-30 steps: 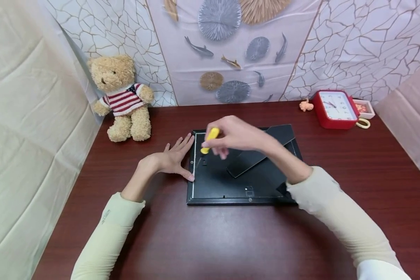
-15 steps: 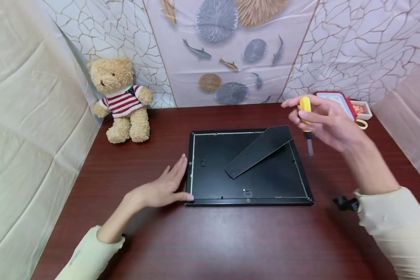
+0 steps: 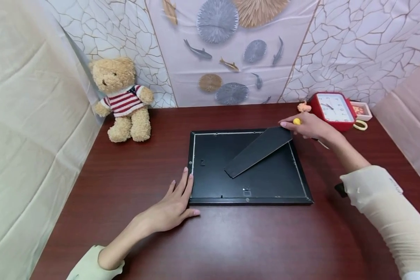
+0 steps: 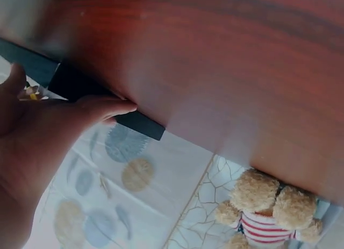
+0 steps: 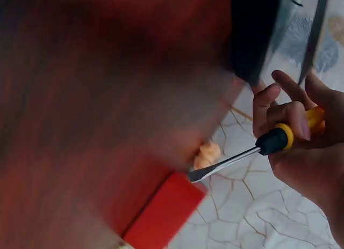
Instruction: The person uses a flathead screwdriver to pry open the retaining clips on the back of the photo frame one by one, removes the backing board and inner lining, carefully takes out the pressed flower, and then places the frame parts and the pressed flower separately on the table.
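Observation:
A black picture frame (image 3: 213, 182) lies back side up on the table, its easel stand (image 3: 257, 153) slanting across the backing board. My left hand (image 3: 173, 206) rests at the frame's lower left corner with straight fingers, the fingertips along the left edge and the thumb on the table. My right hand (image 3: 309, 125) is at the upper right, its thumb and fingertips at the stand's wide end. Its curled fingers hold a flathead screwdriver (image 5: 274, 141) with a yellow handle; the blade points away from the frame in the right wrist view.
A teddy bear (image 3: 122, 99) in a striped sweater sits at the back left. At the back right stand a red alarm clock (image 3: 336, 109), a small orange figure (image 3: 304, 107) and a pale box (image 3: 363, 111). A black object (image 3: 341, 190) lies partly behind the right sleeve.
My right hand moved with the screwdriver from the frame's left side out to the right, then back to the stand's wide end. My left hand slid down toward the lower left corner.

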